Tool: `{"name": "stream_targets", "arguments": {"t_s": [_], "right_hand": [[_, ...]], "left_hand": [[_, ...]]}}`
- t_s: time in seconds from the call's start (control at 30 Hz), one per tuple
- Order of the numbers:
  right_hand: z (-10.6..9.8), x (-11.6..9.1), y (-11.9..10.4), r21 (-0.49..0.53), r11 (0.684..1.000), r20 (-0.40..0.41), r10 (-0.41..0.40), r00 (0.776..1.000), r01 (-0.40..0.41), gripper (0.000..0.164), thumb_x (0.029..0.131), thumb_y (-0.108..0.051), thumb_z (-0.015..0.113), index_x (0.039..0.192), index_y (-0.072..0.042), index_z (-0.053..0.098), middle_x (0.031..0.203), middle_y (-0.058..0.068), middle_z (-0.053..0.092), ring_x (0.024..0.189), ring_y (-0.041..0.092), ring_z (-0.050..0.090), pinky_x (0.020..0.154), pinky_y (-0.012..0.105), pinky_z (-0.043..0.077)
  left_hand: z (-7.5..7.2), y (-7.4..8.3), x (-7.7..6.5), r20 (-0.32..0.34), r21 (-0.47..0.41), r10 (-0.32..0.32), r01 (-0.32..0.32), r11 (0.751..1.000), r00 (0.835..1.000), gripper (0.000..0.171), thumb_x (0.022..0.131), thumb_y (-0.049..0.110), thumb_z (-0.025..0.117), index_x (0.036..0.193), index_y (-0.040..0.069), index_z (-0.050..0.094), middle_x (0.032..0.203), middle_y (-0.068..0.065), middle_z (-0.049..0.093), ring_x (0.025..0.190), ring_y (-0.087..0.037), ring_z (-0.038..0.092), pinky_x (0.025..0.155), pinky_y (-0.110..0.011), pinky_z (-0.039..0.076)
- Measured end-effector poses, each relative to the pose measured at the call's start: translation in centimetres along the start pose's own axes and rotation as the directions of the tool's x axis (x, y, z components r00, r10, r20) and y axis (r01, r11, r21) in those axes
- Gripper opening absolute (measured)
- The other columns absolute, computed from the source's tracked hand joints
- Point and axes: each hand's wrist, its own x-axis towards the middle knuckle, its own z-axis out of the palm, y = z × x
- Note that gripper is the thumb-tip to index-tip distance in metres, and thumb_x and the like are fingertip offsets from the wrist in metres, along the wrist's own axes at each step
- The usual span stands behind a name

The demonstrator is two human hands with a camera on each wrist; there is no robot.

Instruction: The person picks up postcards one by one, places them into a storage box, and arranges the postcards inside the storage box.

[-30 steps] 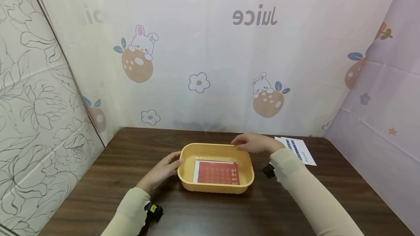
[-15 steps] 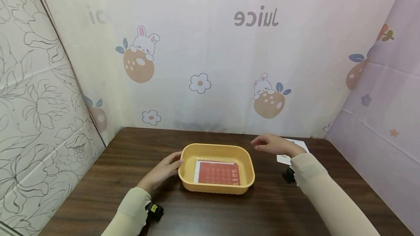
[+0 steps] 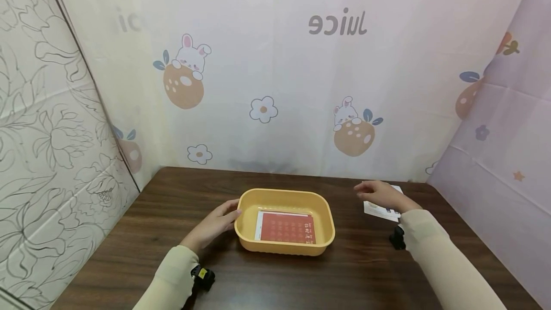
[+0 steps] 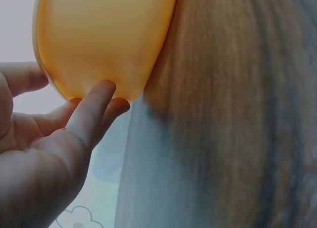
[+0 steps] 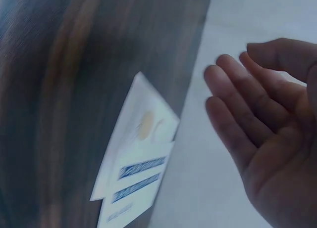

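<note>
A yellow plastic basin [image 3: 284,248] stands on the table, with a red card [image 3: 287,227] bearing Chinese characters lying in it; a white edge shows beneath the card. My left hand [image 3: 215,224] holds the basin's left end, thumb at the rim and fingers against the outer wall, as the left wrist view [image 4: 54,144] shows. Over at the right, my right hand [image 3: 383,195] hovers above white printed cards [image 3: 380,211], holding nothing. In the right wrist view its fingers are loosely bent, and two overlapping white cards [image 5: 133,159] lie beside it, one with blue bands; that view is blurred.
The dark wooden table [image 3: 280,281] meets a patterned curtain [image 3: 267,75] along its back edge. More curtain hangs at the left and right sides. Black cameras sit on both wrists.
My right hand has moved right, from the basin's far rim to over the white cards, partly covering them. My left hand stays at the basin, and the red card lies where it was.
</note>
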Motion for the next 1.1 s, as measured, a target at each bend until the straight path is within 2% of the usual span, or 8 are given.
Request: {"name": "stream_targets", "arguments": {"t_s": [0.23,0.33,0.43,0.63,0.83,1.0,1.1], "right_hand": [[-0.1,-0.5,2.4,-0.006,0.997,-0.05,0.071,0.996,-0.071,0.04,0.102,-0.022,0.058,0.13,0.006,0.061,0.114,0.022,0.066,0.1,0.035,0.064,0.076,0.047,0.054],[-0.1,-0.6,3.4,-0.019,0.996,-0.067,0.083,0.994,-0.085,0.038,0.1,-0.018,0.059,0.127,0.008,0.062,0.11,0.021,0.068,0.099,0.035,0.064,0.077,0.048,0.054],[0.1,-0.7,4.4,-0.043,0.992,-0.124,0.111,0.986,-0.117,0.035,0.098,-0.015,0.06,0.124,0.008,0.064,0.106,0.021,0.069,0.098,0.037,0.063,0.08,0.052,0.053],[0.3,-1.0,6.3,-0.041,0.971,-0.241,0.22,0.945,-0.236,0.035,0.096,-0.015,0.061,0.12,0.01,0.065,0.104,0.024,0.067,0.095,0.039,0.062,0.08,0.055,0.051],[0.5,-1.4,7.8,-0.033,0.954,-0.265,0.279,0.923,-0.298,0.038,0.094,-0.017,0.064,0.115,0.015,0.064,0.102,0.028,0.065,0.091,0.039,0.059,0.079,0.057,0.05],[0.7,-2.1,8.7,-0.011,0.927,-0.283,0.357,0.89,-0.375,0.043,0.092,-0.018,0.067,0.116,0.017,0.062,0.104,0.033,0.063,0.091,0.041,0.057,0.082,0.058,0.047],[0.9,-2.5,9.0,0.007,0.902,-0.278,0.417,0.865,-0.432,0.05,0.091,-0.02,0.068,0.121,0.018,0.058,0.112,0.036,0.06,0.097,0.046,0.056,0.085,0.061,0.047]], "left_hand": [[0.0,0.1,0.0,-0.005,0.014,-0.002,0.002,1.0,1.0,0.051,0.107,0.021,0.05,0.152,0.001,0.036,0.149,-0.023,0.042,0.131,-0.035,0.049,0.103,-0.045,0.048],[0.0,0.1,-0.1,-0.004,0.01,-0.002,0.002,1.0,1.0,0.05,0.107,0.021,0.05,0.151,0.001,0.036,0.148,-0.022,0.043,0.131,-0.035,0.049,0.103,-0.045,0.047],[0.1,0.2,-0.1,-0.008,0.002,0.0,0.0,1.0,1.0,0.049,0.107,0.02,0.049,0.151,0.001,0.037,0.148,-0.022,0.043,0.131,-0.035,0.049,0.103,-0.046,0.047],[0.1,0.2,-0.1,-0.016,0.003,-0.001,0.001,1.0,1.0,0.049,0.107,0.019,0.049,0.151,0.0,0.036,0.148,-0.022,0.043,0.131,-0.035,0.049,0.103,-0.045,0.048],[0.1,0.1,-0.1,-0.012,-0.001,-0.001,0.001,1.0,1.0,0.049,0.107,0.02,0.049,0.151,0.0,0.036,0.148,-0.022,0.043,0.131,-0.035,0.049,0.103,-0.046,0.047],[0.0,0.0,-0.1,-0.012,-0.003,-0.001,0.001,1.0,1.0,0.05,0.107,0.02,0.049,0.151,0.001,0.036,0.148,-0.022,0.043,0.132,-0.035,0.048,0.103,-0.046,0.047],[0.0,0.1,-0.1,-0.008,-0.002,0.0,0.0,1.0,1.0,0.051,0.107,0.021,0.049,0.152,0.001,0.035,0.148,-0.022,0.042,0.132,-0.035,0.048,0.104,-0.046,0.047]]}}
